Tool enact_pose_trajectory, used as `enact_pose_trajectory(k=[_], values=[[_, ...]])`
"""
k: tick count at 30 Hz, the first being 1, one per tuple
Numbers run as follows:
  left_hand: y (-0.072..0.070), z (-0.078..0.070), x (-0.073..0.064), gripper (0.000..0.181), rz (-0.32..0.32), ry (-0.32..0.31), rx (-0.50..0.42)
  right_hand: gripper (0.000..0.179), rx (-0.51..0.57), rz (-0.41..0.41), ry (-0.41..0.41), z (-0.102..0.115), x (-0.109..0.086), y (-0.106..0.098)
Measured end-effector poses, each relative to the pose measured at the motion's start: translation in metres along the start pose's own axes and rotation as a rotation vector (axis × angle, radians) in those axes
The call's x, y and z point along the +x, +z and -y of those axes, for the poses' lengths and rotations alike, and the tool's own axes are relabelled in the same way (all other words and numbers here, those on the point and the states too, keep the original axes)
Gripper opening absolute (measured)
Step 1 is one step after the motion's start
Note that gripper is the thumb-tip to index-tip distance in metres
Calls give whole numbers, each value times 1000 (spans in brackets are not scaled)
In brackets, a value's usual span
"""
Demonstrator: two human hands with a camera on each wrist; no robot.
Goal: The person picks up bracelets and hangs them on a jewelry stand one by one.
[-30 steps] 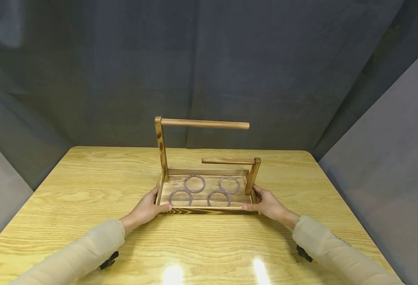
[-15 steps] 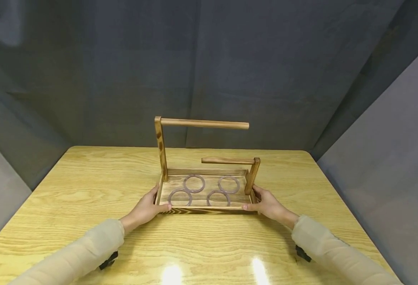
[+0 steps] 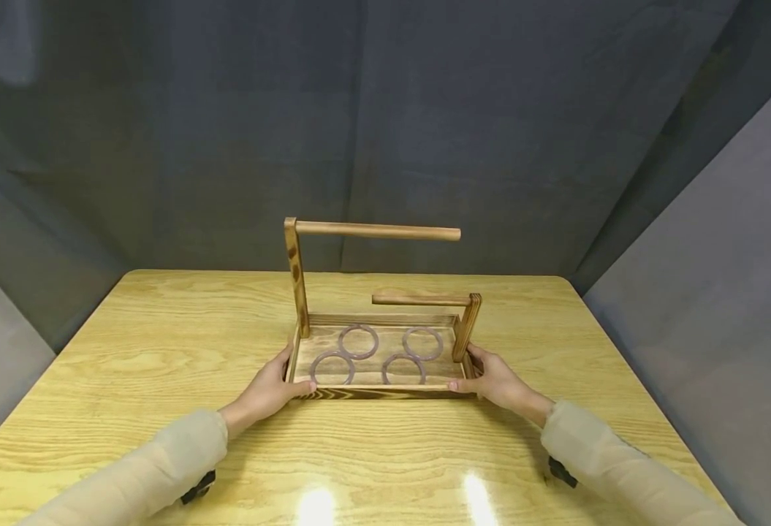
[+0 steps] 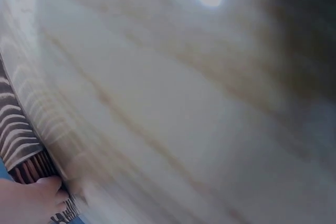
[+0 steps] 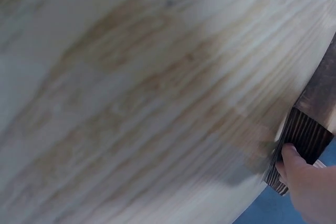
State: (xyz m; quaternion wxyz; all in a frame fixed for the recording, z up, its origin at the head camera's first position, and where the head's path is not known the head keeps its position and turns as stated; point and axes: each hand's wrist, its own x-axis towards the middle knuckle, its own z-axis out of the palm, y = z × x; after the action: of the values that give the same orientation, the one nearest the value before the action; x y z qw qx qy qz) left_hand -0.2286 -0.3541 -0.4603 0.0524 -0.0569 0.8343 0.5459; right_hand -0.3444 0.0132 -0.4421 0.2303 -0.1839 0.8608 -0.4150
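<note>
A shallow wooden tray (image 3: 385, 392) with dark-grained sides stands on the table in front of me. Its left end carries a tall post with a long rod (image 3: 378, 231); from a shorter post at the right end a shorter rod (image 3: 421, 299) points left. Several pale purple rings (image 3: 359, 342) lie flat on the tray's floor. My left hand (image 3: 270, 386) grips the tray's left end, thumb over the front corner. At the opposite end my right hand (image 3: 498, 380) grips it likewise. Both wrist views show fingers at the tray's dark corners.
The light wooden table (image 3: 385, 453) reaches back to a dark grey curtain (image 3: 385, 131). Grey panels (image 3: 720, 292) flank it on either side. Two bright light reflections lie near the table's front.
Over the last half second the tray and both hands appear very slightly lower in the head view. The grip and the rings stay as they were.
</note>
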Motion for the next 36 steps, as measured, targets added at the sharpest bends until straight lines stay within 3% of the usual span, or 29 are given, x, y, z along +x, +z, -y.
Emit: enact_pose_trajectory(k=[12,24,30,36], values=[[0,-1,1,95,5,-16,11,98,45,5,-33,-2,-1,0],[-14,-1,0,90,61,-23,49,100,21,3,-23,-7,4,4],[-20,-10,-7,80,14,33,184,99,41,12,-38,-8,4,3],[-17,-25,-20,64,-29,110,317,98,60,14,-53,-7,3,3]])
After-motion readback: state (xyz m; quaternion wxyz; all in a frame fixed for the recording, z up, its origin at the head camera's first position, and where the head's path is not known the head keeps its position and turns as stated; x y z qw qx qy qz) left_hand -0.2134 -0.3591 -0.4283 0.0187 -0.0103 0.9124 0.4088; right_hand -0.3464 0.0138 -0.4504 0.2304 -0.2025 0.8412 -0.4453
